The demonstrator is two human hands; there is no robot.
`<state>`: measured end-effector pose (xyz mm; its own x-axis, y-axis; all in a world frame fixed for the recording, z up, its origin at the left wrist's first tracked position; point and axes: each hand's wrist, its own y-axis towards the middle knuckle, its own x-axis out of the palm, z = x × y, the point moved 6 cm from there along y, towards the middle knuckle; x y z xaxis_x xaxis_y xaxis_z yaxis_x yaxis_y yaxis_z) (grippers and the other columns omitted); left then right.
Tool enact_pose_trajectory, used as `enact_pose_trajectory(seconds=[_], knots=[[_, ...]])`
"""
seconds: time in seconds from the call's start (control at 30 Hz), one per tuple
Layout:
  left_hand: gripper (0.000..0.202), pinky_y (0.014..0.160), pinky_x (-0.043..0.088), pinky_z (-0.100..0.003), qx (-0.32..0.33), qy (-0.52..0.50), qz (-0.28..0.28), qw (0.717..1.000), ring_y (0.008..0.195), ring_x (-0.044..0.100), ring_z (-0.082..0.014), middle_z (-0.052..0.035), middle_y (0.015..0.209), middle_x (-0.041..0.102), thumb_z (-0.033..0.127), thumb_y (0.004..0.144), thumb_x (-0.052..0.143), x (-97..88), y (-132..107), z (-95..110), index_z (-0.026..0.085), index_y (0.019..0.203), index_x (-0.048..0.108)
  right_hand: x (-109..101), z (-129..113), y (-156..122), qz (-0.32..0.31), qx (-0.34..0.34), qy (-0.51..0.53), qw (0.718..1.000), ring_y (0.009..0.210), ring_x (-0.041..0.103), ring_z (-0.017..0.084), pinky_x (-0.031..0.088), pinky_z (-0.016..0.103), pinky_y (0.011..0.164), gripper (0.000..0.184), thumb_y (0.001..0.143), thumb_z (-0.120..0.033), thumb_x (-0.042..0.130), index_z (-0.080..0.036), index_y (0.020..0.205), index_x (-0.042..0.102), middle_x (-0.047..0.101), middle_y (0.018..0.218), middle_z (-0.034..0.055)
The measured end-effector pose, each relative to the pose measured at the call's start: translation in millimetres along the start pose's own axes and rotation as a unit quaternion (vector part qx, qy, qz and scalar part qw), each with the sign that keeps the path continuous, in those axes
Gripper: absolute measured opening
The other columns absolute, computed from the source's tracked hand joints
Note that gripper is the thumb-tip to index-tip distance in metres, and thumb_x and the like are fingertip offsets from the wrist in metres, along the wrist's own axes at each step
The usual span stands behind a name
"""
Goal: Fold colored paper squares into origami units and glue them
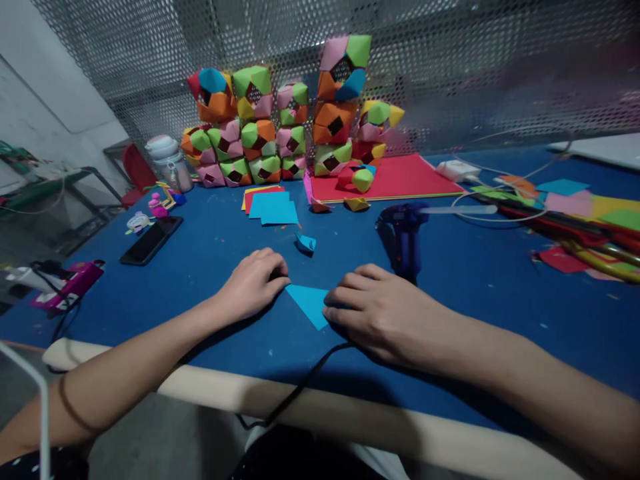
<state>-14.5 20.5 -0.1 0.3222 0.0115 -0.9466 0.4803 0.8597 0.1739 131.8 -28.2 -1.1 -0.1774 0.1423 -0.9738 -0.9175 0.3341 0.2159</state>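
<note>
A small sheet of blue paper (309, 303), folded into a triangle, lies on the blue table between my hands. My left hand (253, 283) is curled at its left corner, the thumb tip touching the paper. The fingers of my right hand (380, 310) are bent together over the triangle's right side and cover that part. Just beyond sits a small folded blue paper piece (306, 243). A dark blue glue gun (406, 240) with a clear glue stick stands past my right hand.
Stacked paper modules (250, 140) line the mesh panel at the back. Nearer are loose paper squares (273, 205) and red sheets (390, 179). At left lie a phone (151, 240) and a purple power strip (70, 287). A black cord (305, 380) crosses the table's front edge.
</note>
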Motion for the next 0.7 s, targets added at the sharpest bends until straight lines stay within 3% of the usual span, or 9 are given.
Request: enact_pose_trajectory(seconds=[0.1, 0.17, 0.27, 0.37, 0.5, 0.7], knots=[[0.009, 0.076, 0.044, -0.034, 0.03, -0.02, 0.07, 0.997, 0.085, 0.051, -0.0174, -0.0051, 0.086, 0.056, 0.012, 0.082, 0.047, -10.6, -3.2, 12.5, 0.016, 0.083, 0.054, -0.2, 0.2, 0.6, 0.0, 0.0, 0.005, 1.0, 0.074, 0.044, 0.02, 0.025, 0.035, 0.07, 0.023, 0.085, -0.021, 0.044, -0.017, 0.095, 0.064, 0.062, 0.081, 0.0081], [0.014, 0.08, 0.044, -0.034, 0.099, -0.054, 0.105, 0.988, 0.091, 0.052, -0.017, -0.0071, 0.091, 0.058, 0.009, 0.084, 0.042, -14.2, -9.0, 31.6, 0.015, 0.087, 0.054, 0.4, -0.1, 1.3, 0.001, 0.001, 0.009, 1.0, 0.075, 0.044, 0.02, 0.025, 0.035, 0.07, 0.022, 0.084, -0.021, 0.044, -0.017, 0.095, 0.064, 0.062, 0.081, 0.008], [0.016, 0.082, 0.046, -0.032, 0.203, -0.075, 0.044, 0.975, 0.096, 0.052, -0.0168, -0.0107, 0.099, 0.059, 0.011, 0.087, 0.039, -2.0, -19.0, 58.2, 0.013, 0.095, 0.053, 0.5, 0.3, 1.5, 0.0, 0.006, 0.016, 1.0, 0.075, 0.044, 0.02, 0.026, 0.035, 0.071, 0.022, 0.085, -0.02, 0.042, -0.016, 0.089, 0.064, 0.061, 0.079, 0.0076], [0.02, 0.077, 0.048, -0.031, 0.209, -0.004, -0.031, 0.978, 0.091, 0.054, -0.0177, -0.0112, 0.093, 0.06, 0.016, 0.089, 0.037, 14.5, -24.0, 62.3, 0.012, 0.086, 0.056, -2.4, 3.6, -1.3, -0.009, 0.021, 0.043, 0.999, 0.073, 0.045, 0.018, 0.027, 0.035, 0.071, 0.022, 0.085, -0.021, 0.043, -0.017, 0.084, 0.064, 0.06, 0.077, 0.0065], [0.024, 0.076, 0.048, -0.03, 0.199, 0.041, -0.049, 0.978, 0.092, 0.053, -0.0177, -0.011, 0.099, 0.059, 0.019, 0.09, 0.035, 17.8, -25.1, 56.8, 0.013, 0.085, 0.058, -6.2, 11.4, -6.7, -0.038, 0.066, 0.102, 0.992, 0.069, 0.047, 0.016, 0.029, 0.033, 0.072, 0.02, 0.083, -0.018, 0.045, -0.019, 0.075, 0.064, 0.058, 0.073, 0.0036], [0.022, 0.081, 0.048, -0.032, 0.209, 0.086, -0.059, 0.972, 0.102, 0.05, -0.0196, -0.0103, 0.108, 0.058, 0.017, 0.09, 0.035, 16.2, -25.0, 60.1, 0.013, 0.089, 0.056, -4.7, 12.1, -1.5, -0.005, 0.084, 0.068, 0.994, 0.079, 0.052, 0.019, 0.033, 0.032, 0.07, 0.028, 0.079, -0.012, 0.047, -0.016, 0.104, 0.058, 0.062, 0.103, 0.0092]])
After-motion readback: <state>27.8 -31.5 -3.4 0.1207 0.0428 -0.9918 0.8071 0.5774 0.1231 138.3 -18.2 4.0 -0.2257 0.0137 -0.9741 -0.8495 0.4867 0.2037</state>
